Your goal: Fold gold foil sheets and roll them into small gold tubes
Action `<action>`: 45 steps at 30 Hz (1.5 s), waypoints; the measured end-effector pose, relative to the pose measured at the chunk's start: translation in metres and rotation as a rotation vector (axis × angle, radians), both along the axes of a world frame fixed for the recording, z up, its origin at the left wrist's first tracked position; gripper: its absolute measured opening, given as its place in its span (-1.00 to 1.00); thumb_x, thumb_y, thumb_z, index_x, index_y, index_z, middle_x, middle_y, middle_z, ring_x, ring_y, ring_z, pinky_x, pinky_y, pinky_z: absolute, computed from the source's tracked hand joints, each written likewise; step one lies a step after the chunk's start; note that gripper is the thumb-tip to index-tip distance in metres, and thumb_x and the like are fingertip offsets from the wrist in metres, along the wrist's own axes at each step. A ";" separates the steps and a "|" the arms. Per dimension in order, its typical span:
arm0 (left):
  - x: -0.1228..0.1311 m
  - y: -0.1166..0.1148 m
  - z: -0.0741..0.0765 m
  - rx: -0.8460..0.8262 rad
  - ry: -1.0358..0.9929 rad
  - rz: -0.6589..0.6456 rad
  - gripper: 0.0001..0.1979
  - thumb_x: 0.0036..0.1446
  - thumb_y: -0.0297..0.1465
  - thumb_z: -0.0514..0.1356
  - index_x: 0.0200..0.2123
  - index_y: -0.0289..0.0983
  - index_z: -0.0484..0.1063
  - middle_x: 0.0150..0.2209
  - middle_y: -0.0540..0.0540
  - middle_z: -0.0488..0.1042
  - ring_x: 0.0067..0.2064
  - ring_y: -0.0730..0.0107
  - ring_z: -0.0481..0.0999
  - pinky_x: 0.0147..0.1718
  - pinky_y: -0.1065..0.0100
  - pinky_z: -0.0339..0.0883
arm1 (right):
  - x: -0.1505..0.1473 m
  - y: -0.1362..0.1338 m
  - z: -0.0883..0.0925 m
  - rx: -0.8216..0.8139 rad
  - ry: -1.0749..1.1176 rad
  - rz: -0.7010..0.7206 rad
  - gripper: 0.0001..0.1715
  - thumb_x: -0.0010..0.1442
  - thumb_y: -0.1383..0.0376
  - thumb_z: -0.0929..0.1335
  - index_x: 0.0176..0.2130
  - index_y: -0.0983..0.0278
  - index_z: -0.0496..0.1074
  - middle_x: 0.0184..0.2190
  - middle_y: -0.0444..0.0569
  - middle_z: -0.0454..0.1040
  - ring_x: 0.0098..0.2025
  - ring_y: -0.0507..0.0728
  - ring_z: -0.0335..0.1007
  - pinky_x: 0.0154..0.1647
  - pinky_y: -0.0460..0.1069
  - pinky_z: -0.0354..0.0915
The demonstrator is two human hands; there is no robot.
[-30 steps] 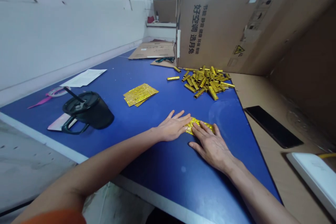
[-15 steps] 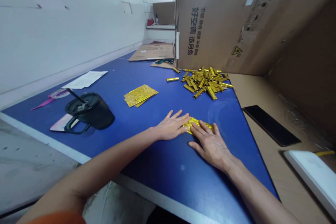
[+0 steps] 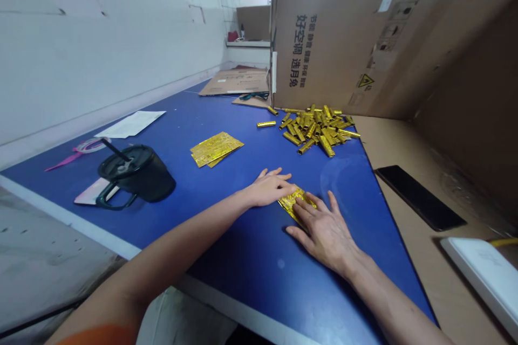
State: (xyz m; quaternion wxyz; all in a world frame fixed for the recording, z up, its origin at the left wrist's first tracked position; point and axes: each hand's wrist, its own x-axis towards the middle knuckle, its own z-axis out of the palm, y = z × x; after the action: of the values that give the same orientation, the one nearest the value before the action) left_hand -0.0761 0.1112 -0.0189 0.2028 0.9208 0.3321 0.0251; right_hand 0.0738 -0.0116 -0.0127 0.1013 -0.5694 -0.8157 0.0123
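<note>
A shiny gold foil sheet (image 3: 289, 202) lies flat on the blue tabletop (image 3: 259, 280), partly hidden by my fingers. My left hand (image 3: 269, 187) rests at its left end, fingers stretched out and the tips touching the foil. Across the sheet's right part lies my right hand (image 3: 324, 226), palm down with the fingers spread. Neither hand grips anything. Farther left is a small stack of flat gold foil sheets (image 3: 217, 148). Behind my hands sits a pile of short folded gold foil tubes (image 3: 313, 128), and a single tube (image 3: 266, 124) lies just left of it.
A dark mug with a straw (image 3: 137, 172) stands at left, near a white paper (image 3: 131, 124) and a roll with pink ribbon (image 3: 91, 145). A large cardboard box (image 3: 332, 38) rises behind the pile. On cardboard at right lie a black phone (image 3: 421, 197) and a white device (image 3: 483, 269).
The foil sheet under my hands has turned and now slants down to the right. My left hand has shifted slightly, its fingers closer together; my right hand has moved a little nearer to me.
</note>
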 end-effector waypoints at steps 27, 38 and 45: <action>0.022 -0.018 0.001 0.019 -0.002 0.391 -0.68 0.14 -0.23 -0.09 -0.26 -0.26 0.37 -0.29 -0.11 0.48 -0.23 0.31 0.45 -0.32 0.40 0.23 | 0.003 -0.001 -0.004 -0.031 0.058 0.015 -0.50 0.14 0.11 0.21 0.05 0.20 0.24 0.04 -0.03 0.31 0.13 0.30 0.04 0.12 0.38 -0.34; 0.019 -0.025 0.007 -0.077 -0.182 0.218 -0.73 0.11 -0.32 -0.05 -0.43 -0.27 0.40 -0.48 0.02 0.43 -0.42 0.48 0.37 -0.47 0.50 0.13 | 0.020 0.004 -0.002 0.183 0.588 -0.208 -0.69 0.14 0.16 0.20 -0.24 0.28 0.38 -0.26 0.01 0.46 -0.20 0.14 0.32 -0.10 0.07 0.17; 0.022 -0.037 0.014 -0.201 -0.341 0.083 -0.77 0.08 -0.35 -0.03 -0.51 -0.30 0.33 -0.57 0.06 0.32 -0.50 0.54 0.28 -0.54 0.51 0.05 | 0.025 0.010 -0.006 -0.413 1.050 -0.291 -0.53 0.10 -0.02 0.18 -0.54 0.30 0.27 -0.68 -0.22 0.15 -0.63 -0.04 0.02 -0.64 -0.12 0.00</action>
State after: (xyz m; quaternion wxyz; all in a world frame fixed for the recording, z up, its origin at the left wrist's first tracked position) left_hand -0.0546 0.0740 -0.0047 0.3459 0.8639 0.3314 0.1559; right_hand 0.0991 -0.0012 -0.0190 0.3798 -0.6011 -0.5502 0.4379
